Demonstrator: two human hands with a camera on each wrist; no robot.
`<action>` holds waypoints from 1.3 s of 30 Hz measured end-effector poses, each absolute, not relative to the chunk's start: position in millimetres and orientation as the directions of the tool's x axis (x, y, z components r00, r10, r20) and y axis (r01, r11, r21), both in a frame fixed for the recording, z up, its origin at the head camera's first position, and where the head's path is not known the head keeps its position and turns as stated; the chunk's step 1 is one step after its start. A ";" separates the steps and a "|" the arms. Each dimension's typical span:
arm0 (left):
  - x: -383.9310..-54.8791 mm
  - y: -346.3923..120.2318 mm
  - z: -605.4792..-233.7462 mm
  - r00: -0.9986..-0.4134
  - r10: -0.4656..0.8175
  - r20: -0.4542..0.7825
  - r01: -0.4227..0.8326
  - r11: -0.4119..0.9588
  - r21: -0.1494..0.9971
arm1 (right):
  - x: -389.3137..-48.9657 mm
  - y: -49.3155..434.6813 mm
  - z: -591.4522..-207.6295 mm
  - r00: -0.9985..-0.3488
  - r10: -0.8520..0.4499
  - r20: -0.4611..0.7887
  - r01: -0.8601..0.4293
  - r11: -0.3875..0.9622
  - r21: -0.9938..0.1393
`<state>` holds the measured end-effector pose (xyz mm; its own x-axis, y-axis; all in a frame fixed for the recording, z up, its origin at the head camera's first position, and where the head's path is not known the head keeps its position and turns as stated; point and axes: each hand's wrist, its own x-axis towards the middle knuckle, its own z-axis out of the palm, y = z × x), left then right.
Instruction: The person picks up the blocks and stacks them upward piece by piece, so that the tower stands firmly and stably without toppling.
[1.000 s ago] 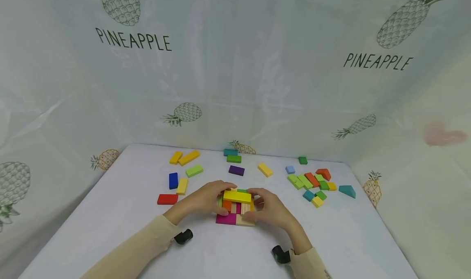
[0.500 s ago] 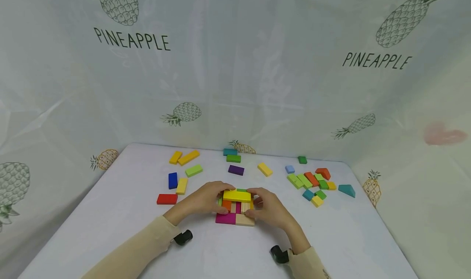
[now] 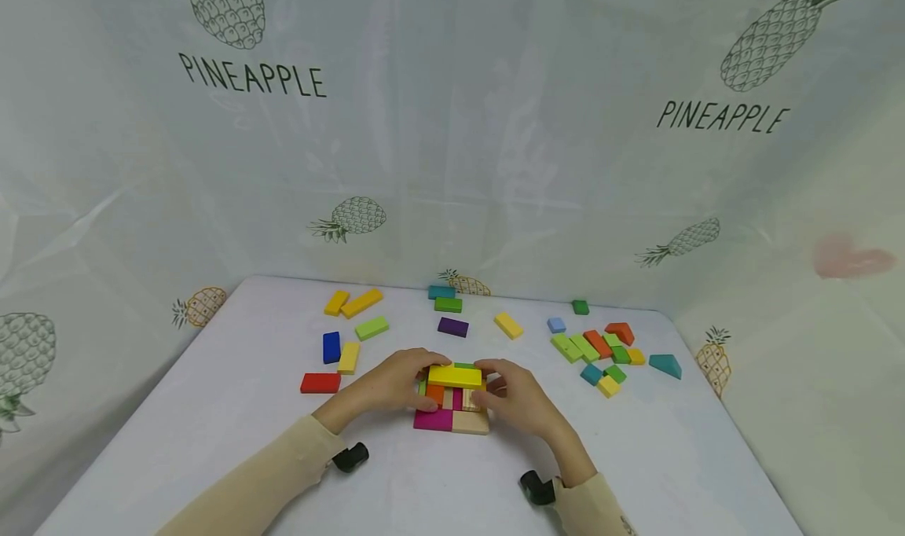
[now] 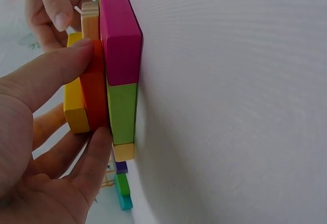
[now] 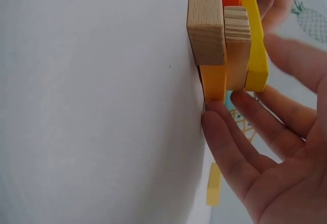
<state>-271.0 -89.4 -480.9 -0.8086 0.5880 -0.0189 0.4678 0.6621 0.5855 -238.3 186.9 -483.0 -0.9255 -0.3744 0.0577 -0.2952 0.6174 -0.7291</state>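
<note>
A low two-handed stack of wooden blocks stands mid-table, with a long yellow block (image 3: 455, 376) across the top. Under its left end lies an orange block (image 4: 97, 96); under its right end, a striped natural wood block (image 5: 237, 55). The bottom layer includes a magenta block (image 3: 433, 420), a plain wood block (image 3: 470, 422) and a light green block (image 4: 122, 114). My left hand (image 3: 401, 379) holds the orange block, thumb on its front and fingers at its outer side. My right hand (image 3: 523, 398) has loosely bent fingertips by the right side, its thumb apart from the striped block.
Loose blocks lie around the stack: a red one (image 3: 320, 383) and a blue one (image 3: 331, 347) to the left, a purple one (image 3: 452, 327) behind, and several, including a teal triangle (image 3: 665, 365), at right. A patterned cloth (image 3: 452, 167) hangs behind the table.
My right thumb has shifted slightly up and away from the front of the stack. The left hand and the blocks stay nearly as they were.
</note>
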 end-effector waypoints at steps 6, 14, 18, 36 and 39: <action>-270.6 -89.9 -481.7 -0.810 0.585 -0.023 0.463 0.664 0.588 | -239.7 187.1 -485.8 -0.940 -0.331 0.080 -0.282 0.627 -0.726; -268.2 -91.2 -480.5 -0.816 0.577 -0.028 0.448 0.663 0.599 | -240.1 185.2 -484.7 -0.945 -0.319 0.076 -0.270 0.626 -0.731; -267.8 -93.7 -480.2 -0.818 0.574 -0.043 0.433 0.663 0.610 | -240.0 185.0 -484.6 -0.948 -0.311 0.061 -0.253 0.628 -0.736; -305.9 -191.0 -458.3 -0.918 0.377 0.120 0.362 0.678 0.639 | -238.5 184.2 -484.9 -0.952 -0.302 0.057 -0.248 0.643 -0.725; -318.7 -207.7 -462.7 -0.936 0.327 0.128 0.334 0.717 0.612 | -238.2 184.1 -485.2 -0.952 -0.298 0.064 -0.250 0.642 -0.724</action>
